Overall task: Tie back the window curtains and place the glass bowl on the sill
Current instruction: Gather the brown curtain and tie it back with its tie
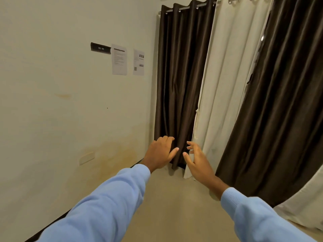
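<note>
so the left hand point(160, 153) rests a loose, unclosed grip low on the brown curtain point(181, 75), right hand point(197, 159) grip spread just beside it, black plaque point(100, 48) left of the curtain reads roughly "V5 03".

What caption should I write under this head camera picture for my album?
Left hand and right hand reach for the left brown curtain beside the white curtain.
</note>
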A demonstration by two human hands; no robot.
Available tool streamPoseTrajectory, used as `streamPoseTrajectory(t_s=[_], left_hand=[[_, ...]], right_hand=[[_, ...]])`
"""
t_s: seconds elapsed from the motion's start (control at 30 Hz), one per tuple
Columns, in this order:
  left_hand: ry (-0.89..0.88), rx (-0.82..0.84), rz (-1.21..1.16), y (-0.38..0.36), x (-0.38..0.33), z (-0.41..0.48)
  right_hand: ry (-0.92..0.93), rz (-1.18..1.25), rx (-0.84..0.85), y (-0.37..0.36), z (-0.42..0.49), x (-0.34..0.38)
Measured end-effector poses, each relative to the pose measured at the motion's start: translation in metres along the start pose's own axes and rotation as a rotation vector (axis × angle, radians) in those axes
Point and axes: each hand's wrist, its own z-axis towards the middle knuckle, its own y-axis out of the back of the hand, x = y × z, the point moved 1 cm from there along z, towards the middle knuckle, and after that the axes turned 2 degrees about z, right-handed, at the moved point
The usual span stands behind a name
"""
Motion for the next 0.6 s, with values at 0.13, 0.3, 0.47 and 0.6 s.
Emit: streamPoseTrajectory(t_s=[0.13,0.3,0.47,0.6], left_hand=[[-0.002,-0.006,-0.01,-0.038,0.054,0.053],[0.003,-0.007,-0.032,-0.078,0.121,0.119],[0.019,0.012,-0.07,-0.12,0.182,0.168],[0.023,0.016,-0.059,-0.155,0.219,0.207]], right_hand=[[-0.018,-0.006,-0.005,-0.037,0.072,-0.023],[-0.011,-0.069,0.035,-0.068,0.166,-0.048],[-0.033,-0.091,0.029,-0.09,0.248,-0.078],[-0.037,-0.108,0.024,-0.118,0.299,-0.104]])
